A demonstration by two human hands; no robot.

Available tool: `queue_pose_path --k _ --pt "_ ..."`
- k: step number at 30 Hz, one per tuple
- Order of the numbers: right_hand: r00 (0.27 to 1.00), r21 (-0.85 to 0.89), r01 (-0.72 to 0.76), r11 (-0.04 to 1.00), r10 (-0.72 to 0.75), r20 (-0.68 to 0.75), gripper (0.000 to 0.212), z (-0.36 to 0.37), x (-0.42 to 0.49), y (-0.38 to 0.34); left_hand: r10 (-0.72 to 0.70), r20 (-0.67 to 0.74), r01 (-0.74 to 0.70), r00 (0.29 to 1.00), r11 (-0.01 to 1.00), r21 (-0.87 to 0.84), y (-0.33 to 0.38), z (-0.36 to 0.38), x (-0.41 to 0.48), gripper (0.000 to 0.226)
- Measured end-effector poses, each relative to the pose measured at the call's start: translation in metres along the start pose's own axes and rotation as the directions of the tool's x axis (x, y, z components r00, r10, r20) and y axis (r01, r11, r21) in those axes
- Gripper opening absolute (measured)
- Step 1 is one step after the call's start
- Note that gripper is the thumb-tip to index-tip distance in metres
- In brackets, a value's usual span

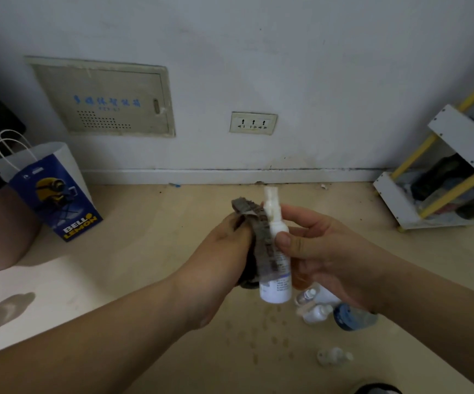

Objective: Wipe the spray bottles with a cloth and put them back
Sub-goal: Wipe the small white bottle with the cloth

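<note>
While the left hand (227,243) bunches the grey cloth (261,237) against the held spray bottle (276,282), the right hand (326,251) pinches that bottle upright. Wiping looks midway. Several small bottles (319,311) below-right of it lie on the floor (145,251), seemingly waiting.

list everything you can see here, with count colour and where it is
spray bottle: 1, white, held upright at centre
cloth: 1, grey, against the spray bottle's left side
small bottles: at least 3, clear or whitish, on the floor below the right hand
round container: 1, blue, on the floor beside them
paper bag: 1, blue and white, at left by the wall
wall panel: 1, beige, upper left
socket: 1, off-white, wall centre
rack: 1, white and yellow, at right
left hand: 1, holds the cloth
right hand: 1, pinches the spray bottle
</note>
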State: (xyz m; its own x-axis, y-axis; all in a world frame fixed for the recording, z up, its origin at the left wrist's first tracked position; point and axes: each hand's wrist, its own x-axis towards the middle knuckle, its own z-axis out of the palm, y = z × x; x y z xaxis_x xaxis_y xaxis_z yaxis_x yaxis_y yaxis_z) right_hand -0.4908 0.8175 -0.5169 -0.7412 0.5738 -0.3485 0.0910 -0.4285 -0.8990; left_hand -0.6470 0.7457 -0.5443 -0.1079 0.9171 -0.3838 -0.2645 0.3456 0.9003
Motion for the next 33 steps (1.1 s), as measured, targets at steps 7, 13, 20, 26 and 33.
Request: queue_pose_path --k 7,13,20,26,33 --pt "0.993 -0.273 0.079 0.959 -0.101 -0.065 0.041 0.014 -0.008 -0.004 0.194 0.092 -0.211 0.977 0.948 0.238 0.009 -0.005 -0.012 0.027" --pt "0.952 -0.754 0.112 0.647 -0.288 -0.106 0.040 0.027 -0.002 -0.001 0.242 -0.053 -0.209 0.969 0.913 0.351 0.000 -0.005 -0.013 0.034" --pt "0.997 -0.148 0.055 0.987 -0.062 -0.044 0.041 0.022 -0.010 -0.011 0.290 0.015 -0.285 0.957 0.927 0.246 0.013 -0.009 -0.016 0.033" --pt "0.999 -0.064 -0.034 0.997 0.033 -0.008 0.038 0.014 -0.015 -0.021 0.288 0.036 -0.287 0.957 0.920 0.267 0.014 -0.010 -0.019 0.027" --pt "0.982 -0.474 0.079 0.877 -0.150 -0.112 0.044 0.020 -0.020 -0.016 0.308 0.054 -0.301 0.950 0.854 0.425 0.013 -0.012 -0.020 0.019"
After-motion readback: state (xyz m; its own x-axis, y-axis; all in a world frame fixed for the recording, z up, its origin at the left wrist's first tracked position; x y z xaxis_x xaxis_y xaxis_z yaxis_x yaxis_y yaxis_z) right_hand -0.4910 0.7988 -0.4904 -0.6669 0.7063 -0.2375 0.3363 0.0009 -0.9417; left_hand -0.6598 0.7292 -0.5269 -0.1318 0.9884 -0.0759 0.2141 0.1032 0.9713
